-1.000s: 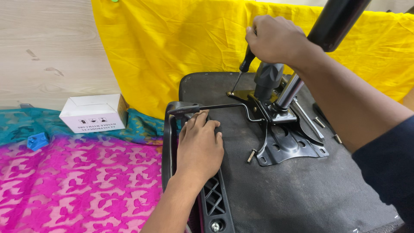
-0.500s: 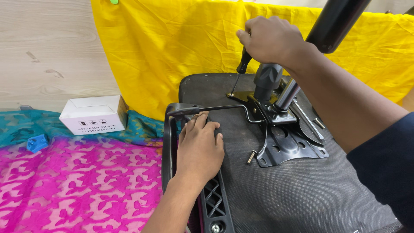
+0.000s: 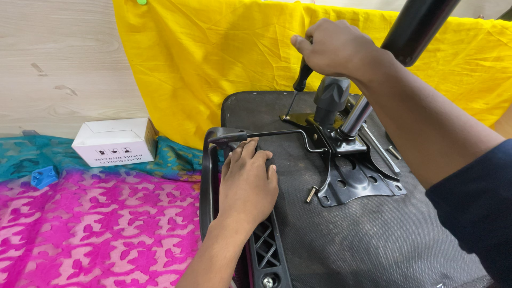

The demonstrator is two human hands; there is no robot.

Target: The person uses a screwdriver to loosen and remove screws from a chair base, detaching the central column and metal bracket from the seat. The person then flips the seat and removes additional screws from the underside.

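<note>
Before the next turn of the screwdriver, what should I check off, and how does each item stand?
1. Right hand closed on the screwdriver handle: ok.
2. Tip seated on the screw at the plate corner: tip sits there, true engagement cannot tell.
3. Left hand flat on the seat edge, bracing it: ok.
4. Left fingers clear of the tip: ok, apart, near the lever.
5. Front-left bolt driven home: not ok, it stands proud.
6. Shaft upright: not ok, slightly tilted.
</note>
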